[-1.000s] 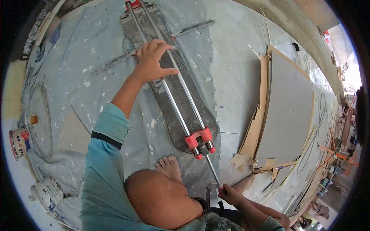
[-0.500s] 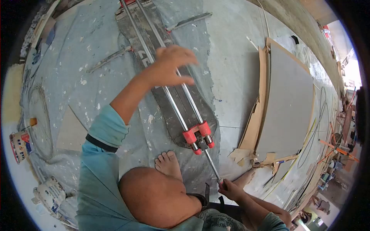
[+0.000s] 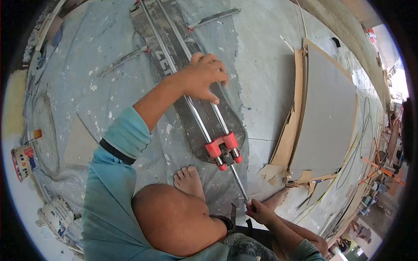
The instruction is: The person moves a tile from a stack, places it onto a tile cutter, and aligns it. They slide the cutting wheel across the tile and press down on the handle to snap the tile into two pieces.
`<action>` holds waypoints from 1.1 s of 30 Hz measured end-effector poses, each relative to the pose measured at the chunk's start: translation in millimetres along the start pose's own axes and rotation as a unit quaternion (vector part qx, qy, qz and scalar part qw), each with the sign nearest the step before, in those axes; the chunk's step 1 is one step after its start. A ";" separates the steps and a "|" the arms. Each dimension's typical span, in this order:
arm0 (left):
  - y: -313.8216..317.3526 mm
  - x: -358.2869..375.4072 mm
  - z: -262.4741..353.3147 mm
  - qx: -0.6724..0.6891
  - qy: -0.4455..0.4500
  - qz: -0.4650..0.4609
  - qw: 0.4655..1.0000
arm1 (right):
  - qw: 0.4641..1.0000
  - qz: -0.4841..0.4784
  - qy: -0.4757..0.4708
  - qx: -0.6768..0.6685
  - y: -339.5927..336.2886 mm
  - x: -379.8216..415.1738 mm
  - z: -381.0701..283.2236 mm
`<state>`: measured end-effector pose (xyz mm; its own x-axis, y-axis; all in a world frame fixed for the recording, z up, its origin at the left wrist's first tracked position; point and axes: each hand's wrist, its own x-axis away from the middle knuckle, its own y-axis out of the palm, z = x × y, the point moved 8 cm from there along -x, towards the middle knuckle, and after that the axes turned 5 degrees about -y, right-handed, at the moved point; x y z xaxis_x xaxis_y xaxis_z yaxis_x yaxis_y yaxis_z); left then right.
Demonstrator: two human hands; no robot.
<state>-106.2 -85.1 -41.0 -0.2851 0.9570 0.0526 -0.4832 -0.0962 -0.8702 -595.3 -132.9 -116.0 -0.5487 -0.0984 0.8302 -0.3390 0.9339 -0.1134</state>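
Observation:
A long tile cutter (image 3: 191, 111) with two metal rails lies on the floor sheet, its red carriage (image 3: 222, 148) at the near end. My right hand (image 3: 257, 212) is wrapped round the end of the cutter's metal handle (image 3: 238, 182). Over the rails, about mid-length, my left hand (image 3: 203, 77) hangs with fingers spread and slightly curved, holding nothing. Whether it touches a rail is unclear. Two side support arms (image 3: 215, 17) stick out from the cutter's base.
Large grey tiles (image 3: 326, 113) with torn cardboard (image 3: 289, 126) lie to the right. At left are a pale tile piece (image 3: 79, 141), coiled cord, and two buckets (image 3: 21, 163). My bare feet (image 3: 190, 182) flank the cutter's near end. Orange metal stands (image 3: 381, 169) are far right.
My left hand has moved slightly right and down over the rails. The carriage and handle sit slightly higher in view, with my right hand still on the handle.

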 end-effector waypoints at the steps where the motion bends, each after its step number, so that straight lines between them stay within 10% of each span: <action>1: -4.4 -0.2 -2.6 0.002 0.000 0.005 1.000 | 1.000 -0.003 -0.003 0.000 -0.5 -0.1 -5.2; 33: 12.0 -1.7 -2.5 0.007 0.039 -0.031 0.999 | 1.000 -0.002 0.007 -0.020 1.3 0.9 -0.1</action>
<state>-109.5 -87.2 -52.8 -0.1892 0.9797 0.0667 -0.5093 -0.0398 -0.8597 -596.1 -131.7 -115.4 -0.5363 -0.0977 0.8383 -0.3097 0.9468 -0.0877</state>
